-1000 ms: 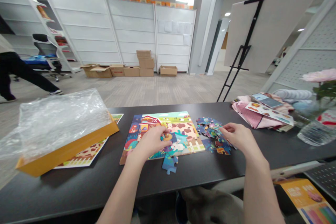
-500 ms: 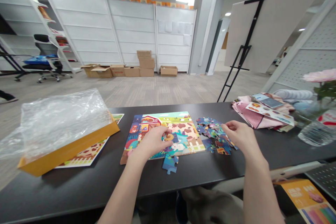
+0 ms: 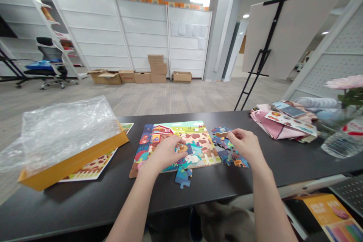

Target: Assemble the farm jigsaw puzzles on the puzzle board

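A farm-scene jigsaw puzzle (image 3: 195, 136) with a red barn and a spotted cow lies on the dark table. My left hand (image 3: 167, 151) rests over its middle, thumb and fingers curled around a blue and orange puzzle piece (image 3: 183, 148). Below the board's front edge lies a blue pair of joined-looking pieces (image 3: 183, 177). To the right is a heap of loose puzzle pieces (image 3: 226, 155), mostly dark blue. Over this heap my right hand (image 3: 246, 145) is closed in a pinch, with a brownish puzzle piece (image 3: 221, 134) at its fingertips.
At the left, a yellow box (image 3: 76, 159) with clear plastic wrap (image 3: 68, 132) lies over a printed sheet (image 3: 98, 164). Pink cloth (image 3: 265, 123), a phone (image 3: 290, 110) and a sticker sheet (image 3: 289, 121) sit at the right, beside a glass vase (image 3: 337, 143) with a flower.
My right hand has moved left across the heap, and a brownish piece now shows at its fingertips. My left hand has stayed in place over the board.
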Motion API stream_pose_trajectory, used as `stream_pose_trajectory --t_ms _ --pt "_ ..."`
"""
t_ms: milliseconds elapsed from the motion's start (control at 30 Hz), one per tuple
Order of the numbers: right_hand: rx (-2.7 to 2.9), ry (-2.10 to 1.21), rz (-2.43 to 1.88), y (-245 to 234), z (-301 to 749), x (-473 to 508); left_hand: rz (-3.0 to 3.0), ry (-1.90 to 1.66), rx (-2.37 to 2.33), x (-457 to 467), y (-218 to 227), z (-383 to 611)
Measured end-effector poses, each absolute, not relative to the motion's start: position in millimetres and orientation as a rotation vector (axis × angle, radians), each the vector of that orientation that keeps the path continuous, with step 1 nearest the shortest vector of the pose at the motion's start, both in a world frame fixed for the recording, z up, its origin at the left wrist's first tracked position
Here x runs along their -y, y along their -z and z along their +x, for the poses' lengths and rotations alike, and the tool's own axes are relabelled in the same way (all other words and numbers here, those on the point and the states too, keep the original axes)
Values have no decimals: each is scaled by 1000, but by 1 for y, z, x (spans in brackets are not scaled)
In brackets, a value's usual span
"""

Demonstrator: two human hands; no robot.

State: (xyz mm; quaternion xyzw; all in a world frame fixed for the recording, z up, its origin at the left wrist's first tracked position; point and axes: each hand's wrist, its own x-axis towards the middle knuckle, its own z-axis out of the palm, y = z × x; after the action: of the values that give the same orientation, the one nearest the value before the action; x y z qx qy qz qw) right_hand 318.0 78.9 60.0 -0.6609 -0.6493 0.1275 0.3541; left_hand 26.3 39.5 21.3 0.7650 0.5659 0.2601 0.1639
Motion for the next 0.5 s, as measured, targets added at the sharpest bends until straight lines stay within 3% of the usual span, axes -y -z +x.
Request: stream_pose_trajectory --t_ms 500 --pt "1776 -586 -1244 -44 254 -72 1726 -1004 -1268 -30 -42 47"
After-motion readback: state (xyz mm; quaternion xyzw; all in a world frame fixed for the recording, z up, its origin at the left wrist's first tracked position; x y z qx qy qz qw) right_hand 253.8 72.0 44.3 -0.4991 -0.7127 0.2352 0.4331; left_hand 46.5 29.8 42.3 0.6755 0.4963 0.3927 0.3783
